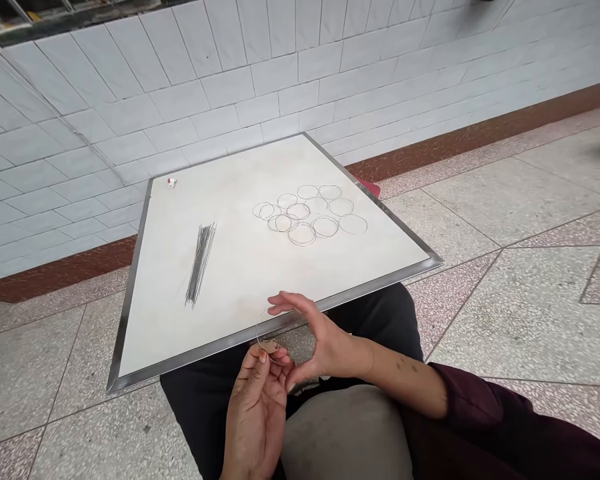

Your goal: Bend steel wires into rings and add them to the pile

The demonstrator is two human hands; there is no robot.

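Near the front edge of the white table, my left hand (260, 407) pinches a thin wire ring (257, 329) together with a small tan piece (269, 346) between thumb and fingers. My right hand (325, 340) curves around the ring's right side, thumb and fingers spread wide apart; whether its fingertips touch the wire is hard to tell. Several thin wire rings (303, 233) lie overlapping on the right half of the tabletop. A bundle of straight dark wires (200, 267) lies on the left half.
The white table (230, 260) has a metal rim and stands against a tiled wall (275, 73). A small white and red item (172, 183) sits at its back left corner. Something red (369, 188) shows beyond the right edge.
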